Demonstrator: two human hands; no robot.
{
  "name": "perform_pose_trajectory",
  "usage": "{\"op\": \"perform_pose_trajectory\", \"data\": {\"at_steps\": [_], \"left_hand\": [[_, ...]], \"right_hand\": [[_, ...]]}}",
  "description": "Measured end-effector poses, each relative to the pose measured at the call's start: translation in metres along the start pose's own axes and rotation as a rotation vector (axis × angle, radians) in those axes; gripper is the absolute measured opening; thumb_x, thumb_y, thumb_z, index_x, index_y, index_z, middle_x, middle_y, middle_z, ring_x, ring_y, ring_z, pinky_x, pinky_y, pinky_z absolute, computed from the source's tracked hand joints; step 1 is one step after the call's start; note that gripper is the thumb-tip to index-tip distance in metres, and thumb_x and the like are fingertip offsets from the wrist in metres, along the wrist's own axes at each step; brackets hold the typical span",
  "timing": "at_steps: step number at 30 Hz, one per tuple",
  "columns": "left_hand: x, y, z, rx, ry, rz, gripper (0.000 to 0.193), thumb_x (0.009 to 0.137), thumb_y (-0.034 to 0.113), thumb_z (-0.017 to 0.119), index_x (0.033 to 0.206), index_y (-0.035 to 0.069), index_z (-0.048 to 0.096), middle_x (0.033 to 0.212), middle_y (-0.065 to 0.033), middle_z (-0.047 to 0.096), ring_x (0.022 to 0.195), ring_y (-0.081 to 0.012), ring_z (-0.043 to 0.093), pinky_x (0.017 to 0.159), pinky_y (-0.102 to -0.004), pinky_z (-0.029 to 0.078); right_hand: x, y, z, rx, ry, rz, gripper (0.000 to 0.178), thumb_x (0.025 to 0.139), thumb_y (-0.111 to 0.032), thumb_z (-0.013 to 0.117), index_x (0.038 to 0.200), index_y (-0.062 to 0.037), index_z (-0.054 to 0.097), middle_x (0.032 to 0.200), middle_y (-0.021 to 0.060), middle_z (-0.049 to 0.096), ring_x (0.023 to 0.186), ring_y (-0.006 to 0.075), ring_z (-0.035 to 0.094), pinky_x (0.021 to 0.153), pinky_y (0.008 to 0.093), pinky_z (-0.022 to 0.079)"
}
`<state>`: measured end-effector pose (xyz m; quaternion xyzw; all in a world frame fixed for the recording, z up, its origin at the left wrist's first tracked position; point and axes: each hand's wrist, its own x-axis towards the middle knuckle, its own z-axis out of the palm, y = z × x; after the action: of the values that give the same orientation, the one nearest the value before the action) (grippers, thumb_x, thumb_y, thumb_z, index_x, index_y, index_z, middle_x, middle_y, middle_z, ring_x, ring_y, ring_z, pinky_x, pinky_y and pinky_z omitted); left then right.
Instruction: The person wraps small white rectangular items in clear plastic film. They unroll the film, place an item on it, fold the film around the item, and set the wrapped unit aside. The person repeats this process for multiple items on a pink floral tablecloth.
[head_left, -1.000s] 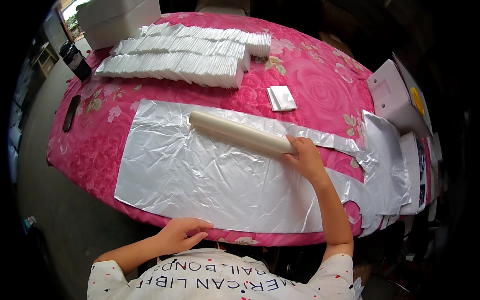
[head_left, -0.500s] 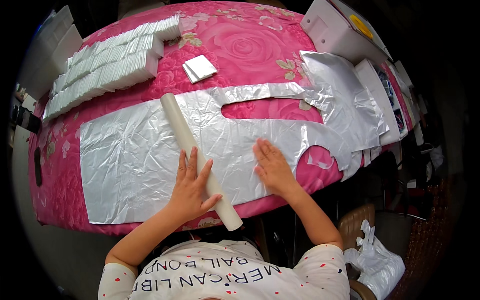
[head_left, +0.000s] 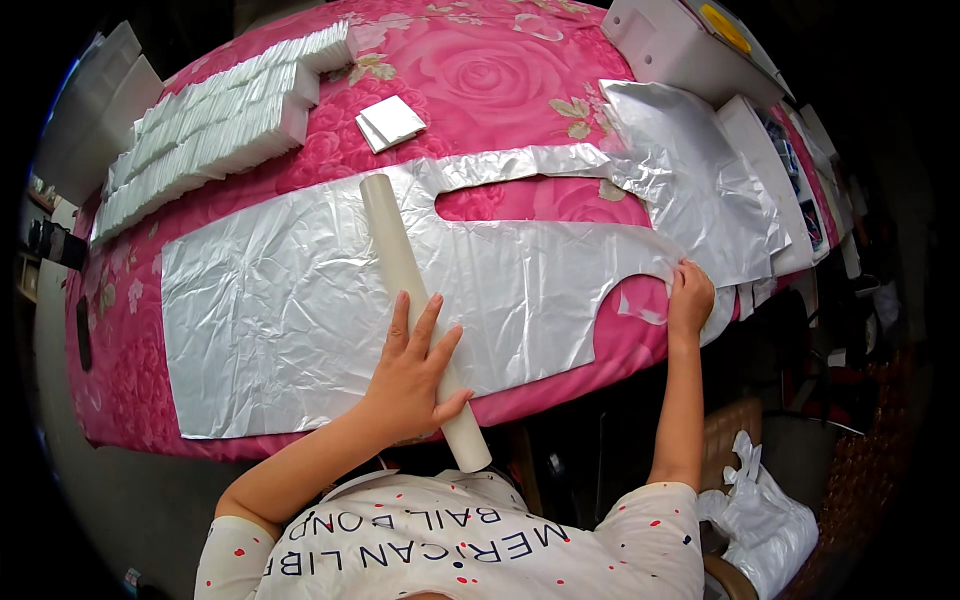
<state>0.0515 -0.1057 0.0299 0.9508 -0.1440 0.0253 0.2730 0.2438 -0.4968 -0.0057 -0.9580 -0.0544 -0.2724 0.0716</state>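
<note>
Mid-frame, the left hand spreads over a slanting cream cylinder. The right hand pinches silvery plastic sheeting stretching leftward.

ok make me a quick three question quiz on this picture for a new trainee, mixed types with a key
1. Multiple choice: which thing does the left hand rest on? a) the rows of white packets, b) the pale tube, c) the yellow ring.
2. Short answer: what is the right hand doing with the silvery sheet?
3. True or false: the tube lies wholly within the edges of the sheet.

Key:
1. b
2. Pinching it, toward the right of the picture.
3. False: its near end sticks out past the sheet's near edge.
</note>
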Motion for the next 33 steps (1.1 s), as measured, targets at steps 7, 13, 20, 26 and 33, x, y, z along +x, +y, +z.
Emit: {"op": "perform_pose_trajectory", "data": {"at_steps": [7, 13, 20, 26, 33], "left_hand": [[0.003, 0.008, -0.004, 0.018, 0.006, 0.036, 0.064, 0.075, 0.035, 0.064, 0.125, 0.001, 0.045, 0.144, -0.0236, 0.020, 0.133, -0.0493, 0.007, 0.106, -0.0532, 0.019], [-0.001, 0.011, -0.011, -0.816, 0.066, 0.016, 0.050, 0.084, 0.016, 0.060, 0.127, -0.001, 0.041, 0.137, -0.0183, 0.036, 0.127, -0.0301, 0.036, 0.101, -0.0401, 0.034], [0.001, -0.003, -0.030, -1.569, -0.119, -0.592, 0.027, 0.090, 0.013, 0.055, 0.111, -0.004, 0.054, 0.097, -0.0072, 0.063, 0.085, -0.0110, 0.060, 0.076, -0.0241, 0.049], [-0.006, -0.006, -0.027, -1.606, -0.068, -0.606, 0.019, 0.086, 0.012, 0.062, 0.099, -0.001, 0.058, 0.089, -0.0065, 0.063, 0.079, -0.0094, 0.060, 0.072, -0.0227, 0.049], [-0.004, -0.013, -0.014, -1.529, -0.069, -0.565, 0.017, 0.087, 0.016, 0.061, 0.095, 0.001, 0.059, 0.085, -0.0049, 0.063, 0.073, -0.0086, 0.058, 0.069, -0.0237, 0.049]], "right_hand": [[0.000, -0.083, -0.066, 0.051, -0.033, -0.041, 0.018, 0.066, -0.010, 0.069, 0.068, -0.0049, 0.051, 0.065, 0.0088, 0.055, 0.065, 0.0322, 0.053, 0.069, 0.0406, 0.042], [-0.038, -0.212, -0.094, 1.016, -0.321, 0.047, 0.013, 0.074, -0.003, 0.065, 0.073, -0.0011, 0.052, 0.065, 0.0069, 0.056, 0.057, 0.0126, 0.056, 0.055, 0.0273, 0.045], [-0.075, -0.279, -0.110, 0.940, -0.390, -0.759, 0.025, 0.068, -0.015, 0.075, 0.085, -0.0061, 0.059, 0.087, 0.0063, 0.063, 0.073, 0.0230, 0.057, 0.067, 0.0302, 0.045], [-0.081, -0.270, -0.117, 0.588, 0.040, -0.473, 0.052, 0.068, -0.014, 0.073, 0.116, -0.0066, 0.053, 0.106, 0.0125, 0.059, 0.080, 0.0239, 0.057, 0.073, 0.0350, 0.046], [-0.072, -0.230, -0.100, 1.013, -0.567, 0.162, 0.047, 0.073, 0.004, 0.063, 0.119, -0.0028, 0.054, 0.085, 0.0077, 0.062, 0.069, 0.0133, 0.060, 0.063, 0.0264, 0.049]]}}
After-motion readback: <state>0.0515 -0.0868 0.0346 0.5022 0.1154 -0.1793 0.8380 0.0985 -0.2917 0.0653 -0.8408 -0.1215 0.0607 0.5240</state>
